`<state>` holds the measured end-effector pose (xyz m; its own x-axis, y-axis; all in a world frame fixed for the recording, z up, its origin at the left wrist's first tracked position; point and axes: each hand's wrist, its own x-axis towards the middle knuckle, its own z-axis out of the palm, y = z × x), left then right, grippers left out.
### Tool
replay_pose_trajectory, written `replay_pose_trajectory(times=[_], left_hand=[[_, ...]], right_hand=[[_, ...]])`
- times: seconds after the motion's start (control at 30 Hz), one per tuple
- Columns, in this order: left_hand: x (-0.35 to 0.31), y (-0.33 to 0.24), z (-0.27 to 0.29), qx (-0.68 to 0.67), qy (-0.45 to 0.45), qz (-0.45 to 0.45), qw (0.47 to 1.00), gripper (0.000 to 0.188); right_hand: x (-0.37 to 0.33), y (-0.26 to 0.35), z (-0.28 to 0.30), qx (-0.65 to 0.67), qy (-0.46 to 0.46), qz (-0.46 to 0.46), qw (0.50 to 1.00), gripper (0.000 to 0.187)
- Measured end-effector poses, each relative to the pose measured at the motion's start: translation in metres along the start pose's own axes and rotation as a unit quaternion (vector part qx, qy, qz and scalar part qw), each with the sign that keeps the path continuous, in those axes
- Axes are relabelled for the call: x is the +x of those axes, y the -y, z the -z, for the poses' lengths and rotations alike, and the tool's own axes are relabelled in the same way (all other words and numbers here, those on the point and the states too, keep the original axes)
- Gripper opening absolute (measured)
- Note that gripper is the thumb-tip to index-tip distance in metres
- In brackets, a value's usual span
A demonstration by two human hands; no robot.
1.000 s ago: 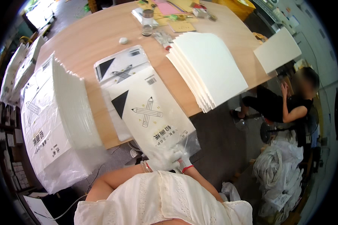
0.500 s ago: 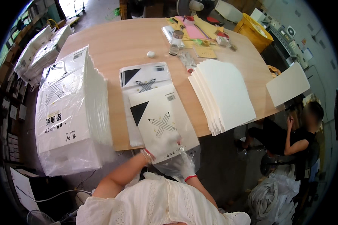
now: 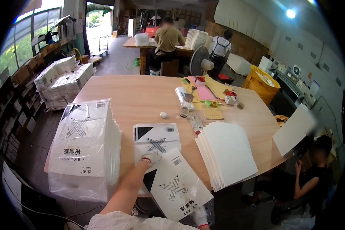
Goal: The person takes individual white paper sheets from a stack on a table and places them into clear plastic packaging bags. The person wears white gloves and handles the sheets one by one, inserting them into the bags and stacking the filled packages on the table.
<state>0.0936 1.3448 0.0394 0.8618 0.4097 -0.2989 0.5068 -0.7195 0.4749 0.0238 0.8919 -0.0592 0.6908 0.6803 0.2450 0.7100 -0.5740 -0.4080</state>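
Observation:
A white paper pack [image 3: 175, 188] with a crossed-pencils print and a black corner lies slanted over the table's front edge, clear plastic showing around its lower end. My right hand [image 3: 200, 217], in a white glove, grips its lower right edge; the fingertips are partly hidden. My left hand [image 3: 152, 157], also gloved, is at the pack's upper left corner, fingers stretched out over the bagged pack behind. That bagged pack [image 3: 156, 134] lies flat with a similar print. To the right, a fanned stack of blank white sheets [image 3: 230, 155] rests on the table.
A tall stack of wrapped packs [image 3: 84, 153] stands left on the table [image 3: 138, 92]. Farther back are a glass jar [image 3: 186, 105], a white lump [image 3: 163, 115], scissors and coloured papers [image 3: 207, 92]. One person sits at right; others work behind a fan [image 3: 199, 61].
The view has tilted up, showing more of the room. My left hand has moved from the pack's lower left edge to its upper corner. The front pack has turned and shifted nearer me.

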Motion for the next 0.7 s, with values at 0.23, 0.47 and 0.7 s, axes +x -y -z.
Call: replay_pose_trajectory(times=[0.23,0.47,0.7], left_hand=[[-0.007,0.011,0.024,0.085,0.097,0.017,0.991,0.064],[0.002,0.071,0.004,-0.136,0.01,-0.117,0.984,0.052],[-0.036,0.027,0.04,-0.207,0.017,0.024,0.978,0.042]], right_hand=[[0.019,-0.002,0.021,0.197,-0.038,-0.068,0.977,0.02],[0.03,-0.006,0.026,0.406,0.07,-0.153,0.898,0.039],[0.0,0.053,0.076,0.826,0.054,-0.405,0.388,0.104]])
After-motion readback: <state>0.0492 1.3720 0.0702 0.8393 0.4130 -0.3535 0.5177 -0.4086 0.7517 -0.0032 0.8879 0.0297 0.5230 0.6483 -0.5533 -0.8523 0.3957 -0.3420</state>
